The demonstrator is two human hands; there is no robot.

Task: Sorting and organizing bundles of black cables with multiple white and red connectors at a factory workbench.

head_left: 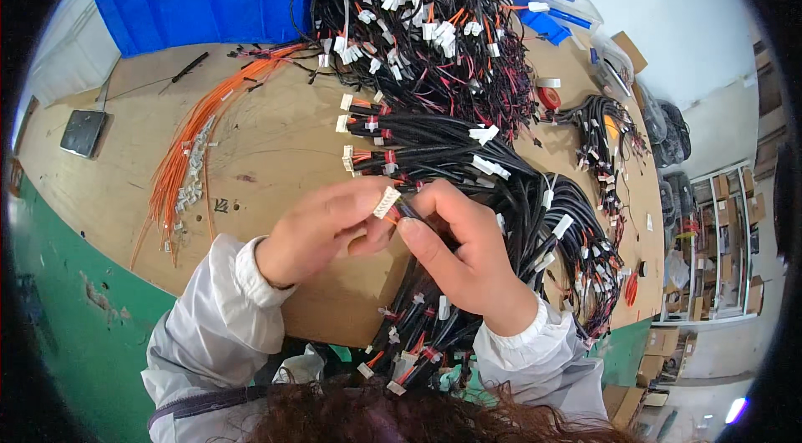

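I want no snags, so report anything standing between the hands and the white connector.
Nothing visible does: the right hand pinches the wires behind the white connector; the left hand is right beside it. Black cables lie beyond.

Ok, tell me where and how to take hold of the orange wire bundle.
Probably grip the orange wire bundle by its upper stretch, coming from the left: strands gather there, fan out lower down, and small white pieces lie along its lower right side.
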